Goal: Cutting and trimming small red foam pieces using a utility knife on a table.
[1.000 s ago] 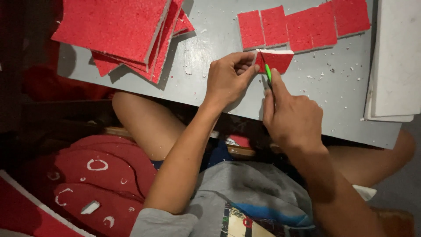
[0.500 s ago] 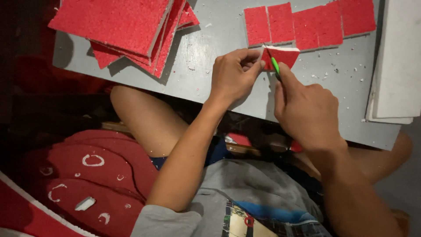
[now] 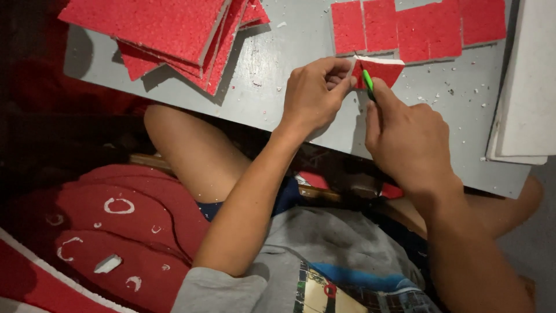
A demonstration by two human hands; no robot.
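Grey shirt fabric [image 3: 324, 261] fills the bottom centre of the frame, with a dark red cushion-like heap [image 3: 110, 232] marked with white rings at lower left. Bare knees are tucked under the grey board [image 3: 260, 87], which appears laid across the lap as a work surface. At centre, the left hand [image 3: 313, 95] is curled, fingertips pinched on the left edge of a small red foam piece [image 3: 379, 71], apparently to keep it tilted up and steady. Just right of it, the right hand [image 3: 408, 139] is closed narrowly around a green cutter [image 3: 367, 83], index finger laid along it, the tip set against the piece's lower edge; the blade itself cannot be made out. White crumbs [image 3: 449, 93] are scattered on the board near the hands. Further up, a row of red foam squares [image 3: 423, 26] is laid side by side at upper right. A fanned stack of larger red sheets [image 3: 174, 35] is kept at upper left, well apart from the hands. White sheets [image 3: 530, 87] are stacked at the right edge.
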